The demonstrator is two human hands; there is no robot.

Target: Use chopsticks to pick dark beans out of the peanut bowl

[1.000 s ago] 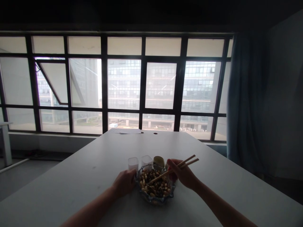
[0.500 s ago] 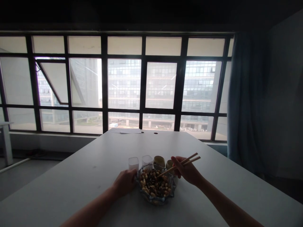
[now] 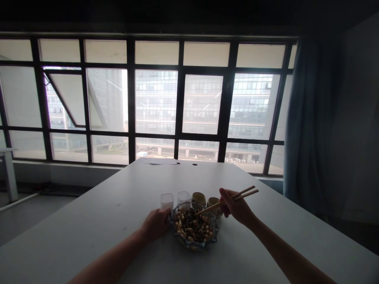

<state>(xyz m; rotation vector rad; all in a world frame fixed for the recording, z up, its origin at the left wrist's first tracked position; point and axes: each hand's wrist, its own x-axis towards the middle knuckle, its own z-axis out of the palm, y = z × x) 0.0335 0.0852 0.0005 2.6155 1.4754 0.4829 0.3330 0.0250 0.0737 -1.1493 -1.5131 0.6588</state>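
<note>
A scalloped glass bowl [image 3: 194,247] stands on the white table, filled with nuts and darker seeds [image 3: 195,227] I cannot name surely. My left hand [image 3: 156,223] is closed on the bowl's left rim. In my right hand [image 3: 235,206] is a pair of wooden chopsticks [image 3: 211,207], their tips down at the far part of the nuts. Whether the tips pinch anything is too small to tell. Behind the bowl stand two clear plastic cups [image 3: 167,200] and two brownish cups [image 3: 198,198], the right one partly hidden by my right hand.
The long white table [image 3: 112,244] reaches toward a wall of windows [image 3: 155,102]. White paper sheets [image 3: 162,161] lie at its far end, near two dark round holes. A dark curtain [image 3: 304,130] hangs on the right. Part of another table [image 3: 8,169] shows at left.
My right hand has moved slightly up and right with the chopsticks, and their tips have shifted toward the bowl's far side. The right brownish cup shows more. My left hand stays at the bowl.
</note>
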